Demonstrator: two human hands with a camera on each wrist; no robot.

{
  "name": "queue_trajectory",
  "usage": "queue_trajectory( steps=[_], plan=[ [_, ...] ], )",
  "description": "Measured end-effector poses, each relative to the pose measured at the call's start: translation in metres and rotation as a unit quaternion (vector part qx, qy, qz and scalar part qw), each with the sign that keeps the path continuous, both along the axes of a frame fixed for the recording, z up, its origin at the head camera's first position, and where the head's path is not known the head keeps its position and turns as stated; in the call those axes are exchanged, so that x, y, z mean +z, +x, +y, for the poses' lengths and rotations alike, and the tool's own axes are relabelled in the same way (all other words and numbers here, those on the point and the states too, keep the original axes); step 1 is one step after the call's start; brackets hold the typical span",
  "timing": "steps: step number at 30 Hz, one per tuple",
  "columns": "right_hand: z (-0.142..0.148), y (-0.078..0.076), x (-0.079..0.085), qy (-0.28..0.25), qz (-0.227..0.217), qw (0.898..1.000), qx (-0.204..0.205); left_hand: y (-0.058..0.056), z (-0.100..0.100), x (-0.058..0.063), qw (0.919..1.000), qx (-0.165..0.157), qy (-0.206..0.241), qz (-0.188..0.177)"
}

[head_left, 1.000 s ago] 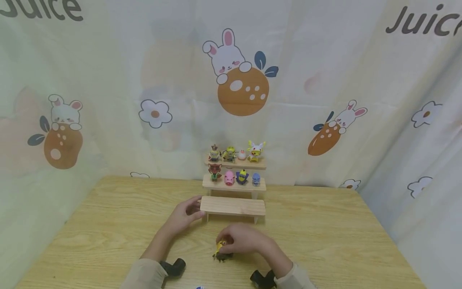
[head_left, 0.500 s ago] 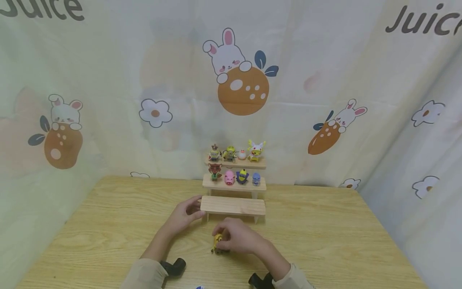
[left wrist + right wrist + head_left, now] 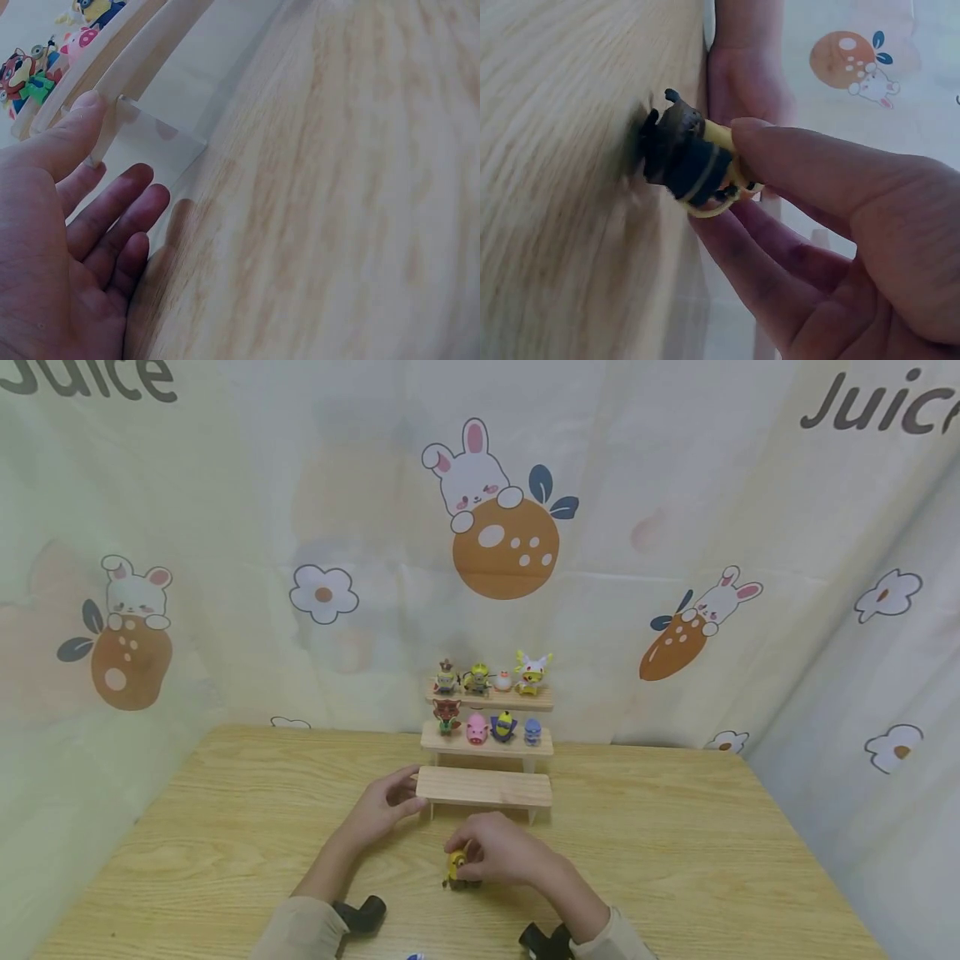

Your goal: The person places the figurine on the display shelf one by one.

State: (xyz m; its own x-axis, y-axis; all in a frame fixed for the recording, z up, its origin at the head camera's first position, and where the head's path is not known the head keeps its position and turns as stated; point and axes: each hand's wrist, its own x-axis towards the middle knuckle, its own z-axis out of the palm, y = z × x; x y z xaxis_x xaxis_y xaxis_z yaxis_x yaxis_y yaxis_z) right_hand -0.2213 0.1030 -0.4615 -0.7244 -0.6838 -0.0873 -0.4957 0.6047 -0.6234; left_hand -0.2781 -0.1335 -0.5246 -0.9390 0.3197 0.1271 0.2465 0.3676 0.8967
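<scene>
In the head view, my right hand [image 3: 502,853] pinches a small yellow toy figure [image 3: 456,865] with a dark lower body between thumb and fingers. The right wrist view shows this toy figure [image 3: 697,161] close over the table, its dark feet toward the wood and its upper part partly hidden by my thumb. My left hand [image 3: 381,806] holds the left end of the lowest step [image 3: 483,786] of a wooden display stand. In the left wrist view, the thumb [image 3: 79,120] lies on the step's end, the index finger sits by the clear support [image 3: 161,139], and the other fingers are loosely bent.
On the middle step [image 3: 487,748] stand a fox figure [image 3: 446,717], a pink pig [image 3: 476,729] and other toy figures. The top step [image 3: 487,700] also carries several figures. A blue-and-white object [image 3: 416,957] peeks in at the bottom edge. A printed curtain [image 3: 375,677] hangs behind the table.
My right hand has carried the yellow toy figure slightly forward, toward the stand, then shifted it a touch to the right. My left hand has stayed at the step's end.
</scene>
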Motion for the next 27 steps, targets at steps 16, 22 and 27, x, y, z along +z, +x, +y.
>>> queue_trajectory(
  steps=[16, 22, 27],
  plan=[
    [0.0, -0.002, 0.003, -0.068, -0.004, 0.996, -0.055, 0.006, 0.002, 0.012, 1.0, 0.001, -0.005, -0.007],
    [0.0, -0.008, 0.007, -0.108, 0.082, 0.986, -0.1, -0.001, -0.001, 0.0, 0.9999, -0.003, 0.007, 0.009],
    [-0.005, -0.013, 0.011, -0.15, 0.11, 0.967, -0.174, 0.0, 0.0, -0.001, 1.0, 0.001, 0.004, 0.008]
  ],
)
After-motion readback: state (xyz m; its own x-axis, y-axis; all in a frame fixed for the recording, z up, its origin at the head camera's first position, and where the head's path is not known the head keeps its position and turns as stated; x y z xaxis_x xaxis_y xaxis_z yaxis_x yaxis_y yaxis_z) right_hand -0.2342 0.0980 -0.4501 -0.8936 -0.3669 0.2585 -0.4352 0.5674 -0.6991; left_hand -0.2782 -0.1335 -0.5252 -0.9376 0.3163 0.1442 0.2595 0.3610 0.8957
